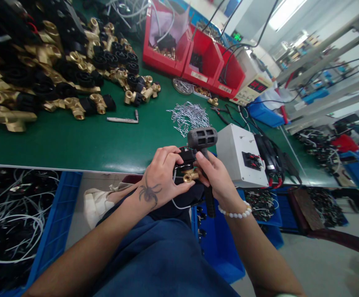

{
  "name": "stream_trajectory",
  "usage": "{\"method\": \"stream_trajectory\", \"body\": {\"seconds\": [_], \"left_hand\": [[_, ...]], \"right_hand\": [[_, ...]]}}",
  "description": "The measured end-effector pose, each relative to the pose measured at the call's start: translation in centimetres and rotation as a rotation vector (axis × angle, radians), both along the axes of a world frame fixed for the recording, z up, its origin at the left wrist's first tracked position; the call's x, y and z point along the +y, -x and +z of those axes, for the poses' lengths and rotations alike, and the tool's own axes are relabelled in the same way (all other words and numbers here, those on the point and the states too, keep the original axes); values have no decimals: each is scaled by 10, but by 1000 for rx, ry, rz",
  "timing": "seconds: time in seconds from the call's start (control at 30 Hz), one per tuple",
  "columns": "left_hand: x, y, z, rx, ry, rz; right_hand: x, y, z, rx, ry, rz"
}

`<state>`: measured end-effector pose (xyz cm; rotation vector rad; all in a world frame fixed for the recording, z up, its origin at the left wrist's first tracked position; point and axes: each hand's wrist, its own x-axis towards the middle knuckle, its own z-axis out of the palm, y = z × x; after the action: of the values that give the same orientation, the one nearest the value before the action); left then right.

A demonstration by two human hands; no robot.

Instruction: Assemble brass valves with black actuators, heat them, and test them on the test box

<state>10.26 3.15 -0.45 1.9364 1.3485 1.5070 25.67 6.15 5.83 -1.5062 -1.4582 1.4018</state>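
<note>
My left hand (164,175) is closed round a brass valve (190,176) with a black housing (187,156) on top, just off the table's front edge. A thin white cable hangs from this assembly. In my right hand (218,175) is a black mallet (202,138), its head up and its handle pointing down past the palm. The fingers of that hand also reach the valve's right side, where they partly hide it. On the green table beyond my hands lies a pile of small metal clip pins (189,117).
Many brass valves with black caps (74,105) crowd the left of the table, near an L-shaped metal bar (123,120). Red parts bins (167,62) line the back. A white box (241,156) stands at right. Blue crates (55,222) flank me below.
</note>
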Motion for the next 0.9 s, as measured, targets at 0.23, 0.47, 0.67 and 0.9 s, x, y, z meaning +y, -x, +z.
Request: {"method": "stream_trajectory", "body": {"seconds": [0.23, 0.47, 0.67, 0.9], "left_hand": [[2, 9, -2, 12, -12, -79], [6, 14, -3, 19, -44, -102], [4, 11, -2, -11, -31, -73], [-2, -5, -2, -687, 299, -102]], "right_hand": [[1, -3, -2, 10, 13, 21], [1, -3, -10, 33, 2, -22], [1, -1, -11, 46, -10, -53], [-2, 3, -3, 60, -4, -116]]}}
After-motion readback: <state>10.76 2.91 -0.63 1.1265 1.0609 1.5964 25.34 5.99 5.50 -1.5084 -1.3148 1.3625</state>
